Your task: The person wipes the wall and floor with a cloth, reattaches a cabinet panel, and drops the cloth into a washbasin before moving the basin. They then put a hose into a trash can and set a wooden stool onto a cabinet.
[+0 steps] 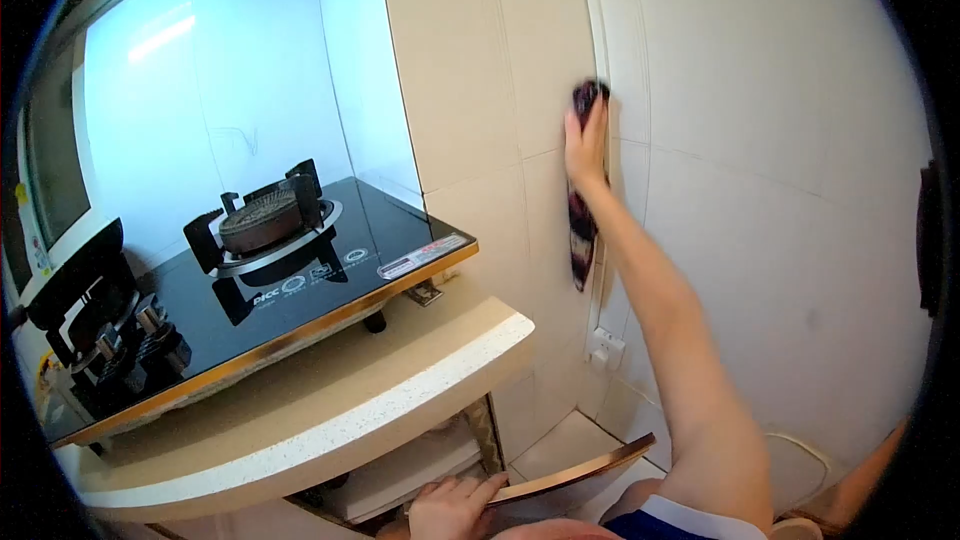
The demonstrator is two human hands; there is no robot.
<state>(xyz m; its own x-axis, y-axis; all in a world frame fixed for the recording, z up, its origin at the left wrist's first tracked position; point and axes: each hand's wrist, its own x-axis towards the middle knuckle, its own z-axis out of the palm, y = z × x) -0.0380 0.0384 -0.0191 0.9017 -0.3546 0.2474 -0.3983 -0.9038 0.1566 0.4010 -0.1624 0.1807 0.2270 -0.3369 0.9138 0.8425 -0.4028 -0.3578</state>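
Observation:
My right hand [587, 145] reaches up to the tiled wall near the corner and presses a dark patterned cloth [581, 240] against it. The cloth bunches above my fingers, and its tail hangs below my wrist. Low in the view, my left hand [455, 508] has its fingers curled over the top edge of an open cabinet door [575, 470], below the counter. Part of that hand is cut off by the frame's bottom edge.
A black glass gas stove [340, 240] with two burners stands on the curved counter [400, 380] at left. A white socket [606, 348] sits low on the wall near the corner. A pale panel [260, 70] backs the stove.

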